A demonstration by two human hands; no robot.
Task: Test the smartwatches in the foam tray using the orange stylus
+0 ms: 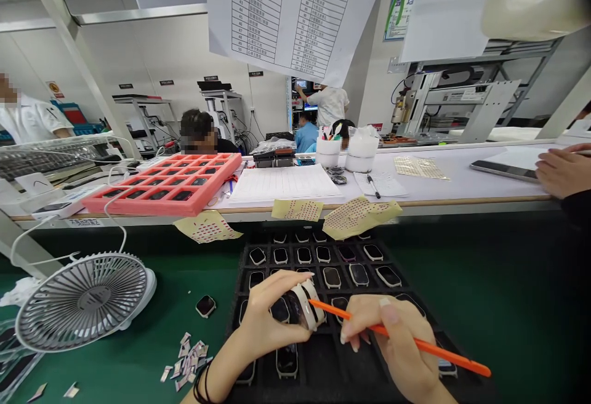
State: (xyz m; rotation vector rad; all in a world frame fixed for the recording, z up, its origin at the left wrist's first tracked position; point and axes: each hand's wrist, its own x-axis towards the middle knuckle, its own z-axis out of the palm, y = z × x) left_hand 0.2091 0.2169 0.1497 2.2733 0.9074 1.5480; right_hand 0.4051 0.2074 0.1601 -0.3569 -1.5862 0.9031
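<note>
green worktop [180, 278] below, watch [303, 307] between both hands [261, 315] [401, 342]

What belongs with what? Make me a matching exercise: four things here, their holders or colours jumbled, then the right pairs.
Column one:
1. Stick
2. Watch at the stick's tip
3. Fan
4. Tray on the shelf

Column two:
A. Coral pink
B. Grey and white
C. In the right hand
D. In the left hand

Pairs: 1-C, 2-D, 3-B, 4-A.
</note>
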